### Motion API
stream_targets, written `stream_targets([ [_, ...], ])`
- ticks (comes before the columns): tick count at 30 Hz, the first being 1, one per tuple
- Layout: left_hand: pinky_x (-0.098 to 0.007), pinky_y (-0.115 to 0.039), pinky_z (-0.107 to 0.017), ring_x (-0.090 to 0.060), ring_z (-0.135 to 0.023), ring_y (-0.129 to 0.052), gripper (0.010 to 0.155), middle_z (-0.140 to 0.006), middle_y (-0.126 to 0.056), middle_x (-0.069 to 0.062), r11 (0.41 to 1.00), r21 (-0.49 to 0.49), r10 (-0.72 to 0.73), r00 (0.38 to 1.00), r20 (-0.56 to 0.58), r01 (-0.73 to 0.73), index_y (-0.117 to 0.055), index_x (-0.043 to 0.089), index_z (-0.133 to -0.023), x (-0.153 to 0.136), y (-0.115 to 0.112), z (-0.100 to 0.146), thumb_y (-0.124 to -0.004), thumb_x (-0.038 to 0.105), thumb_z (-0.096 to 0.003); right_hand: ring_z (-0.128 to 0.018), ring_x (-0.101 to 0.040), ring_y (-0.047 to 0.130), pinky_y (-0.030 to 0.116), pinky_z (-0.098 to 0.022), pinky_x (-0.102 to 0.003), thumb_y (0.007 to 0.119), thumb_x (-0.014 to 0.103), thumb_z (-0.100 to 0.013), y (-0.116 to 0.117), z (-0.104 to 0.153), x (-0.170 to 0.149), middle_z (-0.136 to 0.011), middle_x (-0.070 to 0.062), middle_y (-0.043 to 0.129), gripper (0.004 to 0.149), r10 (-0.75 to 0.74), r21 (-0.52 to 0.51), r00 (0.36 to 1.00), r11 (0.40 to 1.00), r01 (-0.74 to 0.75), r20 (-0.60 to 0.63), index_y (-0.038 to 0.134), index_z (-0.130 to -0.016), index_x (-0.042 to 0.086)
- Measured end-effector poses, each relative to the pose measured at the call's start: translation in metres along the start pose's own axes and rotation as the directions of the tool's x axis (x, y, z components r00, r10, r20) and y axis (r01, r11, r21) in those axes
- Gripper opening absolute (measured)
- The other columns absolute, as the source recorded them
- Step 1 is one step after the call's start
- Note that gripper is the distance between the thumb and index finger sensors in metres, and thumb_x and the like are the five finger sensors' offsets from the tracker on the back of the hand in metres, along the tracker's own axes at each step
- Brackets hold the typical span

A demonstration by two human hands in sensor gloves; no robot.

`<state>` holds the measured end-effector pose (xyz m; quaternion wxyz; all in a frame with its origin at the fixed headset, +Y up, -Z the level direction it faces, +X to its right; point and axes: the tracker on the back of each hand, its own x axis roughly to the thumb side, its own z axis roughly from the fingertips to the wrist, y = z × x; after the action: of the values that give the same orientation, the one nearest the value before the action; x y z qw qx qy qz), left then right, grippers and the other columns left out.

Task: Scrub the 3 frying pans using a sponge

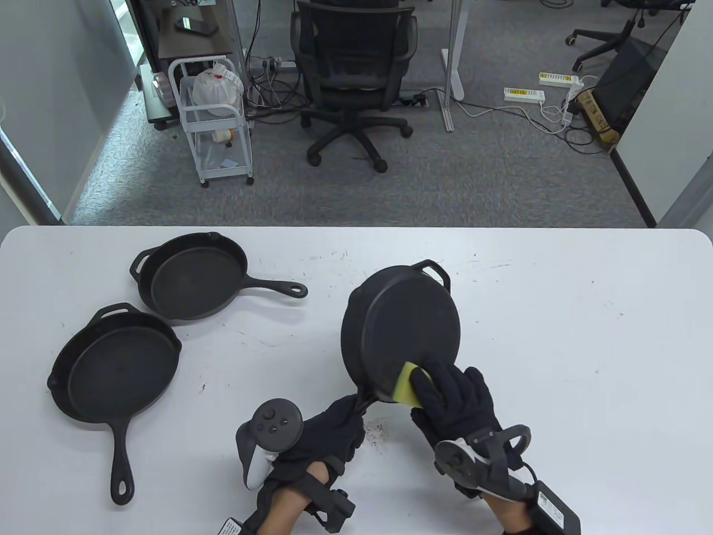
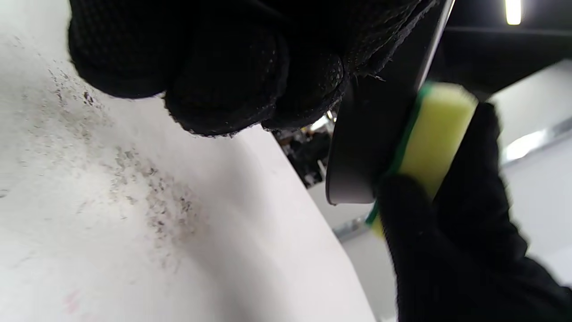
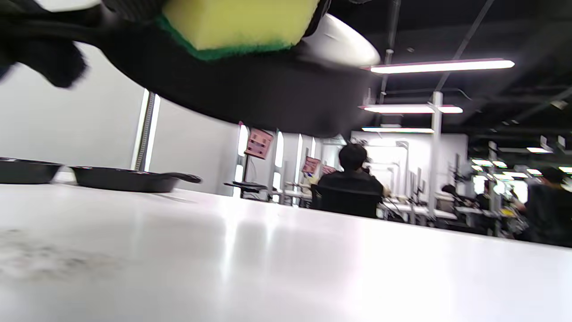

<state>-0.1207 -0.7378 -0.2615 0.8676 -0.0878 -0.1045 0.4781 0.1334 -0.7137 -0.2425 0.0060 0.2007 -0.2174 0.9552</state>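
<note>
A black cast-iron frying pan (image 1: 401,329) is lifted off the table, its underside turned up toward the camera. My left hand (image 1: 328,432) grips its handle at the lower left. My right hand (image 1: 454,401) holds a yellow and green sponge (image 1: 409,384) against the pan's underside near the lower rim. In the left wrist view the sponge (image 2: 435,134) lies flat on the pan (image 2: 366,147). In the right wrist view the sponge (image 3: 237,22) sits on the dark pan (image 3: 250,89) above the table. Two more black pans (image 1: 192,277) (image 1: 114,368) rest upright at the left.
Dark crumbs (image 1: 379,429) speckle the white table (image 1: 557,362) under the handle. An office chair (image 1: 353,72) and a white cart (image 1: 214,120) stand on the floor beyond the far edge. People sit at desks (image 3: 353,188) in the background.
</note>
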Motion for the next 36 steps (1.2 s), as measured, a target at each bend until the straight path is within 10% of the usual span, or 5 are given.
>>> stream_targets([
  [13, -0.044, -0.093, -0.038, -0.018, -0.04, -0.107, 0.057, -0.063, -0.109, -0.001, 0.978, -0.016, -0.207, 0.974, 0.093, 0.209, -0.084, 0.02, -0.1, 0.019, -0.017, -0.001, -0.083, 0.039, -0.0466, -0.1, -0.032, 0.065, 0.045, -0.076, -0.06, 0.068, 0.051, -0.046, -0.004, -0.003, -0.073, -0.115, -0.004, 0.047, 0.074, -0.173, -0.036, 0.91, 0.984, 0.173, -0.376, 0.026, -0.105, 0.038],
  [18, -0.044, -0.094, -0.035, -0.017, -0.037, -0.107, 0.057, -0.062, -0.109, -0.001, 0.996, 0.078, -0.053, 0.998, 0.019, 0.052, -0.083, 0.018, -0.1, 0.006, -0.002, 0.0, -0.081, 0.039, -0.0481, -0.096, -0.029, 0.072, 0.051, -0.075, -0.058, 0.071, 0.052, -0.045, 0.017, -0.002, -0.053, -0.114, -0.003, 0.052, 0.074, -0.073, 0.111, 0.973, 0.989, 0.099, -0.219, 0.03, -0.105, 0.04],
  [25, -0.045, -0.094, -0.036, -0.018, -0.037, -0.108, 0.057, -0.061, -0.11, -0.002, 0.989, 0.012, -0.151, 0.988, 0.043, 0.151, -0.085, 0.018, -0.099, 0.013, -0.009, 0.0, -0.084, 0.038, -0.0464, -0.104, -0.025, 0.066, 0.053, -0.076, -0.055, 0.069, 0.054, -0.044, -0.011, -0.001, 0.002, -0.116, 0.002, 0.048, 0.074, 0.001, -0.072, 1.0, 0.997, 0.0, 0.009, 0.027, -0.104, 0.043],
  [30, -0.046, -0.093, -0.039, -0.019, -0.04, -0.108, 0.057, -0.063, -0.11, -0.002, 0.945, -0.044, -0.317, 0.941, 0.121, 0.324, -0.086, 0.02, -0.099, 0.029, -0.024, 0.002, -0.086, 0.038, -0.0451, -0.107, -0.027, 0.06, 0.05, -0.076, -0.057, 0.067, 0.055, -0.044, -0.037, -0.004, -0.021, -0.117, 0.001, 0.044, 0.075, -0.045, -0.161, 0.987, 0.987, 0.02, -0.155, 0.024, -0.104, 0.042],
  [36, -0.045, -0.094, -0.039, -0.018, -0.04, -0.108, 0.057, -0.063, -0.11, -0.001, 0.974, -0.019, -0.223, 0.968, 0.114, 0.227, -0.086, 0.02, -0.099, 0.024, -0.016, 0.004, -0.084, 0.038, -0.046, -0.101, -0.031, 0.066, 0.049, -0.075, -0.058, 0.067, 0.052, -0.045, -0.01, -0.002, -0.074, -0.115, -0.004, 0.047, 0.074, -0.176, -0.066, 0.91, 0.984, 0.163, -0.374, 0.026, -0.105, 0.039],
])
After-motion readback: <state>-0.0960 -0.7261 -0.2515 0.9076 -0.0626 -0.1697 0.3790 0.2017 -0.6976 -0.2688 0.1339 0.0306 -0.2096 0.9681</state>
